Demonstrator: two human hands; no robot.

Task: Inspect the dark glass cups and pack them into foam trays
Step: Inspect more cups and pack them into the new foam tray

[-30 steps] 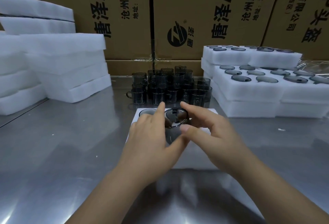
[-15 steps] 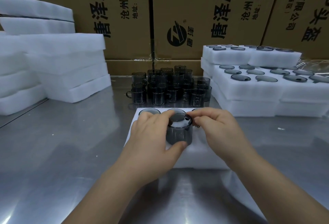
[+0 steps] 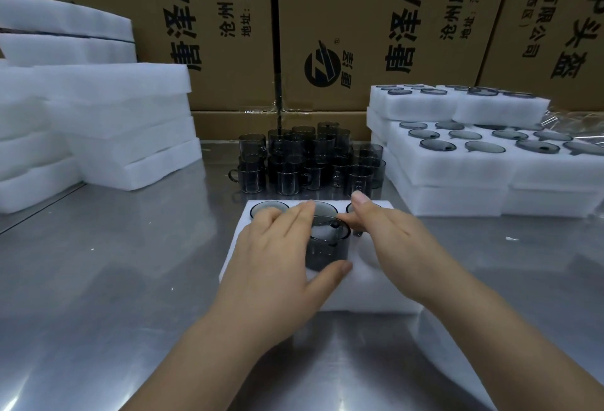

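A white foam tray (image 3: 379,293) lies on the steel table in front of me. Cups sit sunk in its far row, one at the far left (image 3: 268,208). My left hand (image 3: 277,257) grips a dark glass cup (image 3: 327,244) upright over the tray's middle, thumb on the near wall and fingers along the far rim. My right hand (image 3: 392,234) reaches past the cup's right side with fingers extended toward the far row; it holds nothing that I can see. A cluster of loose dark cups (image 3: 307,162) stands behind the tray.
Filled foam trays (image 3: 474,168) are stacked at the right. Empty foam trays (image 3: 108,123) are piled at the left. Printed cardboard boxes (image 3: 359,24) wall off the back. An empty hole in the tray (image 3: 369,252) shows beside my right hand.
The cup has come down from a tilted, raised pose to upright just above the tray. My right hand has let go of the cup and moved right and forward.
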